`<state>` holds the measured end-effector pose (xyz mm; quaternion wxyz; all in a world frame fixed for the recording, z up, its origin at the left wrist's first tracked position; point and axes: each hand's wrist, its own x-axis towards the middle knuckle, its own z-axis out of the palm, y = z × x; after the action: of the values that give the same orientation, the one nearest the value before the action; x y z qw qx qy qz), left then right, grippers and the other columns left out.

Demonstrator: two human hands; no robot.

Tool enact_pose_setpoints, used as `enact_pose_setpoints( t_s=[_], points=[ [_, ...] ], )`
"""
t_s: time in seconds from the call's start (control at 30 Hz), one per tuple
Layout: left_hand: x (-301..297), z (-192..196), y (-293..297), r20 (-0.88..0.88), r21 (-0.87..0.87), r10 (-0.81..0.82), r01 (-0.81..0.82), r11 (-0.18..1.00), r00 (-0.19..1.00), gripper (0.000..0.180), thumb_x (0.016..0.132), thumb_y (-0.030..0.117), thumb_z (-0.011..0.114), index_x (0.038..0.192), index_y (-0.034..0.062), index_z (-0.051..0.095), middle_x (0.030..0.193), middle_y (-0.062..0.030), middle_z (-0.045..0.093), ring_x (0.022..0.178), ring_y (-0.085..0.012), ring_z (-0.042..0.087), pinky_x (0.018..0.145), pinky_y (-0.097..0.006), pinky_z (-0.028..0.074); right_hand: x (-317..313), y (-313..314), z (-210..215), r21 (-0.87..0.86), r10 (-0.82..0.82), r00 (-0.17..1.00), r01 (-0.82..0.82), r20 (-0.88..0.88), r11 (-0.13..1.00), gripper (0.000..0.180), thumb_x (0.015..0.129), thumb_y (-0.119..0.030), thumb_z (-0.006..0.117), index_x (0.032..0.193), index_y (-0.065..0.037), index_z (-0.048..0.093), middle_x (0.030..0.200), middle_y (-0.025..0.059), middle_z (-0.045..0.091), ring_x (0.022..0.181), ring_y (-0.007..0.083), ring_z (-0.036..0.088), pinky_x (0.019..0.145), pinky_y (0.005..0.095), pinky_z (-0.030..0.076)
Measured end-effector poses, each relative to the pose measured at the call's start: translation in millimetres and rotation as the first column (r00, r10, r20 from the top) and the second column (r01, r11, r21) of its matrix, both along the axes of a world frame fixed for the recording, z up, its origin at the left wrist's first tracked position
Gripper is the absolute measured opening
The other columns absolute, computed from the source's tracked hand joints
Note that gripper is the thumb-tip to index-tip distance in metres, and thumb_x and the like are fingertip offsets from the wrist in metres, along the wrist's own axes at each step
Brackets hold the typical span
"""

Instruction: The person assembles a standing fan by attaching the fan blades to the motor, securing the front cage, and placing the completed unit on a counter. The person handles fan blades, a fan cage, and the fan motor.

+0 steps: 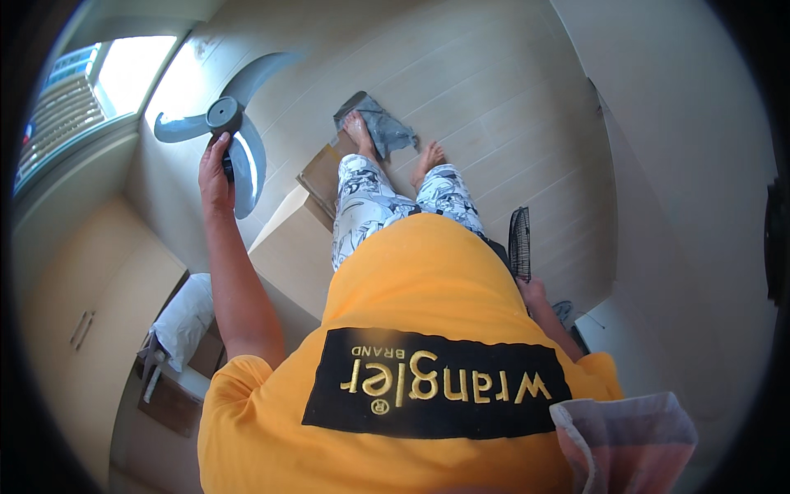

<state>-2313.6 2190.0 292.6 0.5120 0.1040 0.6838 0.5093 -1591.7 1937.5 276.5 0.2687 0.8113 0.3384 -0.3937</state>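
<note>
A grey three-bladed fan blade (247, 160) is raised in front of the window wall at the upper left. My left hand (216, 177) is closed around it just below the dark round hub. Low at my right side, my right hand (533, 291) grips the lower end of a black wire fan guard (519, 243), seen nearly edge-on. My shirt and arm hide part of that hand, and its fingers show only in part.
Under my left foot lies a grey cloth or plastic sheet (383, 128) on the tiled floor. A cardboard box (317, 183) stands beside my left leg. At left are a white bag (186, 313) and a cabinet (66, 305) with handles. Translucent plastic (638, 428) shows at lower right.
</note>
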Motion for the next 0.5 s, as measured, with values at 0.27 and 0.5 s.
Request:
enact_pose_setpoints(
  t_s=[0.27, 0.5],
  points=[
    [76.2, 40.7, -3.3, -0.277, 0.156, -0.215, 0.265, 0.952, 0.936, 0.052, 0.1, 0.037, 0.067, 0.138, 0.0017, 0.064, 0.137, -0.0086, 0.063, 0.13, -0.021, 0.053, 0.114, -0.036, 0.036, 22.0, -147.8, -92.8, 0.184, -0.194, 0.968, 0.222, -0.158, 0.958, 0.029, 0.087, -0.031, 0.071, 0.104, -0.008, 0.075, 0.097, 0.0202, 0.074, 0.093, 0.0416, 0.071, 0.08, 0.0494, 0.055],
    [134.9, 28.9, -3.0, -0.066, 0.083, -0.574, 0.578, 0.812, 0.816, 0.039, 0.104, 0.037, 0.063, 0.13, 0.0078, 0.064, 0.111, -0.0058, 0.064, 0.087, -0.0161, 0.063, 0.072, -0.028, 0.053, -98.0, -328.9, -86.4, 0.339, -0.511, 0.846, 0.53, -0.153, 0.777, 0.036, 0.085, -0.038, 0.076, 0.105, -0.008, 0.075, 0.101, 0.0178, 0.075, 0.099, 0.038, 0.071, 0.088, 0.0485, 0.055]
  ],
)
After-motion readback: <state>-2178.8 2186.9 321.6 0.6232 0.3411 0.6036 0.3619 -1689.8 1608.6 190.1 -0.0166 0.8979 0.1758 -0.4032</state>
